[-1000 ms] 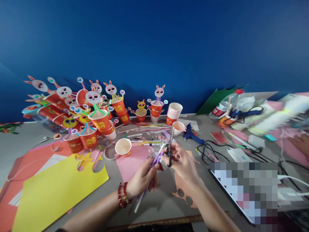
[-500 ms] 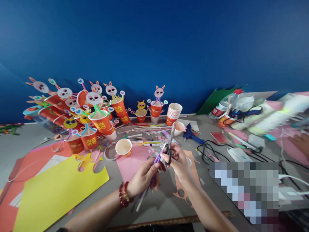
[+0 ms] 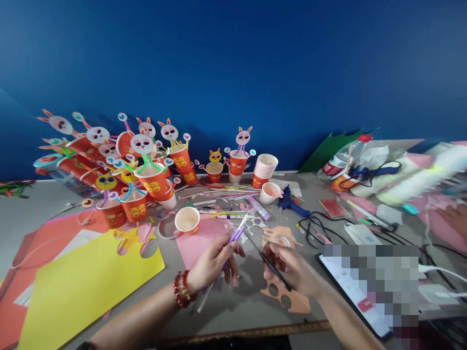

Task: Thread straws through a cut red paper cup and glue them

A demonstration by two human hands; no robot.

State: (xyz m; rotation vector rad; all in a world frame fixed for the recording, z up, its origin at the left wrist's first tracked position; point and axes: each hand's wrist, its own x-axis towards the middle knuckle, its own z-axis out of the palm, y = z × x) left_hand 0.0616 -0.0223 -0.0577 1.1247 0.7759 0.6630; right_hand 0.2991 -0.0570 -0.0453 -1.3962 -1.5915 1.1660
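Note:
My left hand [image 3: 221,257], with a red bead bracelet at the wrist, is closed around a few purple and white sticks [image 3: 238,234] that slant up to the right. To its right, my right hand [image 3: 286,267] is closed on a pair of scissors [image 3: 274,270] with black handles. The blades point up and left, near the sticks but apart from them. Beneath my right hand lies an orange sheet with cut-out holes [image 3: 272,290]. Pink paper [image 3: 199,245] is beside my left hand, with a paper cup [image 3: 187,220] standing at its upper edge.
Red cups with rabbit and cat figures [image 3: 151,180] crowd the left, behind a yellow sheet [image 3: 95,287]. Stacked cups [image 3: 265,170] stand at the back. A blue glue gun [image 3: 292,203], black cables, a bottle [image 3: 337,163] and a phone [image 3: 352,291] are on the right. Another person's hand [image 3: 454,218] shows far right.
My right hand has moved right and down with the scissors, away from the sticks; the scissors have swung from upright to slanting. My left hand has shifted slightly left, still holding the sticks.

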